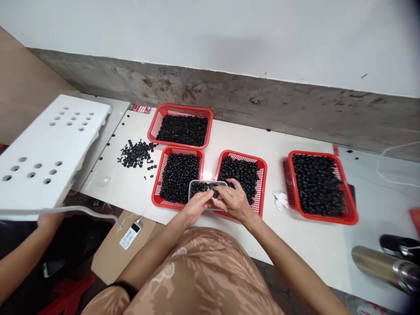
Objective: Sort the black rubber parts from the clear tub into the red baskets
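Note:
My left hand (196, 205) and my right hand (232, 202) meet over the near edge of the white table (311, 245). Their fingertips pinch together on small black parts (215, 193) at the front of a small clear plastic tray (204, 185) that holds several more of the same parts. The tray sits between two red baskets, one (156, 192) on the left and one (261, 183) on the right. Both baskets are full of small black ring-shaped parts.
A third red basket (180, 109) stands at the back and a fourth (352, 214) at the right. Loose black parts (136, 154) lie at the left. Another person's hand (49, 218) holds a white perforated board (49, 148). A crumpled white scrap (281, 200), a metal flask (383, 264), a small white device (130, 234).

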Available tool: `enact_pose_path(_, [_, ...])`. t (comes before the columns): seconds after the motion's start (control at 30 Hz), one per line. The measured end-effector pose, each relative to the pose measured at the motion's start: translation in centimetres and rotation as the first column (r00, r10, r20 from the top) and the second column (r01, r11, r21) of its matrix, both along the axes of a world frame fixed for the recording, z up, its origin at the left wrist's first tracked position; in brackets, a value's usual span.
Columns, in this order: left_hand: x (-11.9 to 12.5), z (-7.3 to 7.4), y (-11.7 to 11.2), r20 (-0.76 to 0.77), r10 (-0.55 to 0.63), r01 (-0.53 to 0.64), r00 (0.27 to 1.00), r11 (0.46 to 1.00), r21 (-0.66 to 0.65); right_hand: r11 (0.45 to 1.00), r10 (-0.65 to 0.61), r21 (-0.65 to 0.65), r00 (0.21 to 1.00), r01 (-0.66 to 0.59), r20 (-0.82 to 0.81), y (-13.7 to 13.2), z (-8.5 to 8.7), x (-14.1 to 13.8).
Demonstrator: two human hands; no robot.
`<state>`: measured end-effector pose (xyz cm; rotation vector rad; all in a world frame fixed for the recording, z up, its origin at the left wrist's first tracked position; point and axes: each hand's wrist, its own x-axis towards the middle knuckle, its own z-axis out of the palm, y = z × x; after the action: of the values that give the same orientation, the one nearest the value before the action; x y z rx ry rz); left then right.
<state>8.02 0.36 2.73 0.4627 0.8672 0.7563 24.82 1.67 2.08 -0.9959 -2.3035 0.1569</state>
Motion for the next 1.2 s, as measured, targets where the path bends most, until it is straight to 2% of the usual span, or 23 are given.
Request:
enact_pose_path(0.13, [-0.2, 0.6, 0.1, 0.116, 0.018, 0.0, 0.993, 0.989, -0.148, 1.0, 0.03, -0.002, 0.993, -0.03, -0.117, -0.3, 0.4, -0.1])
enact_pose_path(0.27, [-0.3, 0.5, -0.1, 0.266, -0.002, 0.073, 0.964, 0.964, -0.255, 0.999, 0.039, -0.016, 0.977, -0.043, -0.212, -0.6, 0.3, -0.3])
enact_pose_path(0.4, [-0.5, 0.5, -0.3, 0.227, 0.001, 0.062, 0.974, 0.961, -0.27, 0.996, 0.073, -0.035, 0.976, -0.082, -0.205, -0.9, 0.2, -0.3])
enact_pose_path(0.53, [-0.7, 1.1, -0.4, 0.091, -0.021, 0.037, 0.996, 0.984, -0.173, 0.996, 0.078, -0.024, 0.99, -0.081, -0.121, -1.1, 0.0, 0.0])
enact_pose_path(0.7, [-0.6, 1.4, -0.5, -0.019, -0.135, 0.136, 0.991, 0.99, 0.034, 1.0, 0.024, -0.005, 0.995, -0.024, -0.097, -1.6, -0.2, 0.2])
enact_pose_path(0.8, [-0.4, 1.0, -0.5, -0.112, -0.105, 0.119, 0.988, 0.985, 0.122, 1.0, 0.009, 0.011, 0.999, -0.009, -0.044, -1.9, -0.4, -0.1])
enact_pose_path(0.97, [-0.4, 0.0, -0.6, -0.212, -0.07, 0.11, 0.975, 0.977, 0.184, 0.999, -0.001, 0.033, 1.0, 0.0, 0.02, -2.3, -1.3, -0.6])
enact_pose_path(1.2, [-0.7, -0.6, -0.8, -0.216, -0.186, 0.233, 0.958, 0.949, 0.214, 0.999, 0.002, -0.034, 1.0, -0.001, 0.012, -2.5, -1.7, 0.0])
